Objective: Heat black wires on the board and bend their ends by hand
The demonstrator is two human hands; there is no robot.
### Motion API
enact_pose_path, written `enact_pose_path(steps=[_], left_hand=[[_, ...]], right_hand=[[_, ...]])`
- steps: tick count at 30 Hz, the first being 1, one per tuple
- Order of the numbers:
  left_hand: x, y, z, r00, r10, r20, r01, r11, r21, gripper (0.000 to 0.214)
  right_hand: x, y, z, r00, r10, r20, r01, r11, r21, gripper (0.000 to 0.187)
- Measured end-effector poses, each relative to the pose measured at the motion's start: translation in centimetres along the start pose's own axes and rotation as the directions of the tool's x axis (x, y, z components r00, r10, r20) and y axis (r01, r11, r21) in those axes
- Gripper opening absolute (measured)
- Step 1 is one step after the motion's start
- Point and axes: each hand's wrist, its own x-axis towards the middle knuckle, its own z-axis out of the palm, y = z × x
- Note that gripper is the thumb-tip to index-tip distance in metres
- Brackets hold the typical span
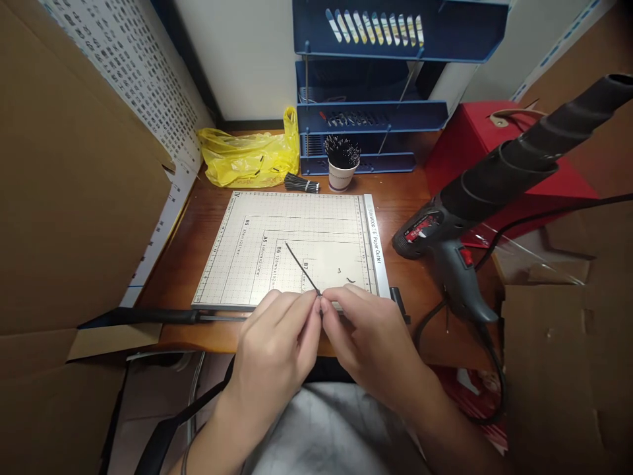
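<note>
My left hand (274,346) and my right hand (368,336) meet at the near edge of a paper cutter board (257,224). Both pinch one end of a thin black wire (301,267) between their fingertips. The wire slants up and to the left over the board's grid. Small black bits (346,276) lie on the board just beyond my right hand. The cutter's black lever handle (143,316) lies along the near edge, to the left of my left hand.
A heat gun (448,247) with a black spiral-wrapped hose stands to the right. A paper cup of black wires (342,161), a loose wire bundle (301,183), a yellow plastic bag (247,155), blue stacked trays (370,115) and a red box (475,142) stand behind. Cardboard walls flank both sides.
</note>
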Motion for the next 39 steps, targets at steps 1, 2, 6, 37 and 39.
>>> enact_pose_path(steps=[1,2,6,37,39], left_hand=[[0.0,0.0,-0.1,1.0,0.017,0.007,-0.017,1.0,0.009,0.013],[0.1,0.0,-0.1,1.0,0.027,0.013,-0.027,1.0,0.01,0.012],[0.5,-0.1,-0.4,0.999,0.021,0.035,-0.021,0.999,-0.027,0.013],[0.7,-0.2,-1.0,0.931,-0.34,0.134,0.362,0.812,-0.458,0.021],[0.9,-0.4,-1.1,0.924,-0.353,0.146,0.375,0.768,-0.519,0.019]], right_hand=[[0.0,0.1,-0.1,1.0,-0.013,0.003,0.013,1.0,-0.022,0.025],[0.0,0.1,-0.1,1.0,-0.026,0.009,0.026,0.999,-0.04,0.025],[-0.1,0.1,-0.4,0.999,-0.042,0.034,0.044,0.998,-0.044,0.028],[0.3,-0.2,-0.7,0.999,0.048,-0.008,-0.037,0.858,0.512,0.02],[0.3,-0.3,-0.8,0.998,0.06,0.02,-0.061,0.837,0.544,0.019]])
